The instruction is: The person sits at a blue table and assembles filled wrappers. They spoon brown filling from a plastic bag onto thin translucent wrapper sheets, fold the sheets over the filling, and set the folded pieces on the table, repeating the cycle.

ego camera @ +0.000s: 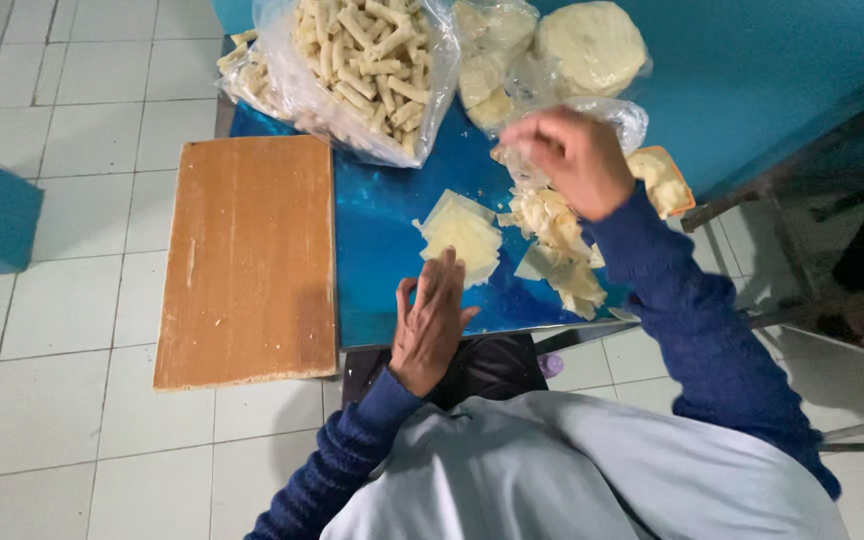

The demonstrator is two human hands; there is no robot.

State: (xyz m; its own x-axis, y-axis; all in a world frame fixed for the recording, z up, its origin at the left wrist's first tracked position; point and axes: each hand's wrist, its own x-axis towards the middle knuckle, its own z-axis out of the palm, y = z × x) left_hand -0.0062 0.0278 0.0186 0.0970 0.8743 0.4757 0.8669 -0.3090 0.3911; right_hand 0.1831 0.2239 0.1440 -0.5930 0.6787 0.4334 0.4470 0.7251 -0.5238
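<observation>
Blue table [382,240]: work surface.

Left hand [430,322]: flat and released on the table's near edge, fingertips touching a stack of pale square wrappers [462,232].

Right hand [577,158]: raised above the table, blurred; grip cannot be told.

Loose wrappers [557,250]: piled right of the stack.

Bag of rolled sticks [367,65]: table's far side.

Wooden board [249,258]: against the table's left edge.

Left hand [434,320] flat by wrapper stack [462,234], right hand [574,158] blurred, perhaps pinching wrappers
</observation>
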